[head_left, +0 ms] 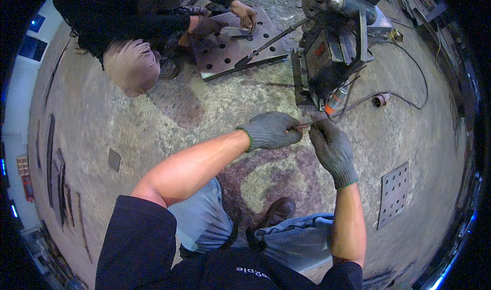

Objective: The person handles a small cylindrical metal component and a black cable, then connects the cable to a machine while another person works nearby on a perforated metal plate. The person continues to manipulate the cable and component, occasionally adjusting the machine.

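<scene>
Both my hands wear grey knit gloves and meet over the floor in front of my knees. My left hand (272,130) is closed, thumb and fingers pinching one end of a thin, reddish, wire-like piece (306,126). At its other end, the fingertips of my right hand (332,149) are pressed together on the same piece. Its exact kind is too small to make out, and the gloves hide part of it. Just beyond my right hand, an orange-and-silver cylinder (335,101) leans by a dark boxy machine (332,52).
Ahead, a crouching person's hand (244,15) is over a thick steel plate with holes (220,62). A long-handled tool (271,43) crosses it. A cable (422,98) loops near a round plug (380,101). A perforated plate (394,195) lies right, a small square plate (114,159) left.
</scene>
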The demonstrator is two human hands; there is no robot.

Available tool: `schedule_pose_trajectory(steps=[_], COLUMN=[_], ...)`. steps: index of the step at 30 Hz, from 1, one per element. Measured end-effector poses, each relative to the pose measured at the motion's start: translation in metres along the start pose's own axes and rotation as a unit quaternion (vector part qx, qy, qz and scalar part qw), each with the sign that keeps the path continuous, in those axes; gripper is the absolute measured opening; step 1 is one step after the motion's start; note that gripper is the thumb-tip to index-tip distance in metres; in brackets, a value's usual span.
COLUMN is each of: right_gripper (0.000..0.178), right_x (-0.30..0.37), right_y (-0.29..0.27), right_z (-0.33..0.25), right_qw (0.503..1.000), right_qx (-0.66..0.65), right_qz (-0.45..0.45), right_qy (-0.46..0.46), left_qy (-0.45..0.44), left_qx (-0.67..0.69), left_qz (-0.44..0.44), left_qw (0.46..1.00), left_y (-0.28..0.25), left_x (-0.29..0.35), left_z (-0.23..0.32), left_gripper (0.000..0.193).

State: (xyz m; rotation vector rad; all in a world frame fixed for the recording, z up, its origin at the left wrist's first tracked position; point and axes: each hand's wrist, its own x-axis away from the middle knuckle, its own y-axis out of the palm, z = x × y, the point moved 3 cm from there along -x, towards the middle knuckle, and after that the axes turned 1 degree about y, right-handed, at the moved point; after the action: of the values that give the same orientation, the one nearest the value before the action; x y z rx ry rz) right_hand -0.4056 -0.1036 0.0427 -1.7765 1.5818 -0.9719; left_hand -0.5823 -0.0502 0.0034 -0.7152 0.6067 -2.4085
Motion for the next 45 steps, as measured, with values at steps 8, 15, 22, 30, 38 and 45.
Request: schedule_pose_trajectory(steps=[8, 15, 22, 30, 38, 45], right_gripper=[0.022, 0.021, 0.022, 0.03, 0.032, 0.032], right_x=[0.0, -0.006, -0.012, -0.031, -0.108, -0.099], right_y=[0.001, 0.005, 0.015, 0.013, 0.08, 0.069], right_z=[-0.009, -0.009, -0.014, -0.043, -0.043, -0.02], right_qw=[1.0, 1.0, 1.0, 0.997, 0.998, 0.993], right_qx=[0.009, -0.008, -0.011, 0.011, 0.059, 0.057], right_qz=[-0.009, 0.004, -0.001, 0.068, 0.011, 0.026], right_qy=[-0.001, -0.026, 0.0, 0.028, 0.015, 0.102], left_qy=[0.0, -0.016, -0.038, -0.006, 0.266, 0.29], left_qx=[-0.051, -0.074, -0.093, -0.076, -0.058, -0.015], left_qz=[-0.01, -0.015, 0.052, 0.363, 0.594, 0.602], left_qw=[0.999, 0.997, 0.994, 0.929, 0.757, 0.744], left_y=[-0.002, -0.005, -0.022, -0.065, -0.091, -0.085], left_x=[0.008, 0.011, 0.032, 0.078, 0.093, 0.102], left_z=[0.006, 0.005, 0.002, 0.01, 0.034, 0.052], left_gripper=[0.044, 0.045, 0.047, 0.049, 0.038, 0.027])
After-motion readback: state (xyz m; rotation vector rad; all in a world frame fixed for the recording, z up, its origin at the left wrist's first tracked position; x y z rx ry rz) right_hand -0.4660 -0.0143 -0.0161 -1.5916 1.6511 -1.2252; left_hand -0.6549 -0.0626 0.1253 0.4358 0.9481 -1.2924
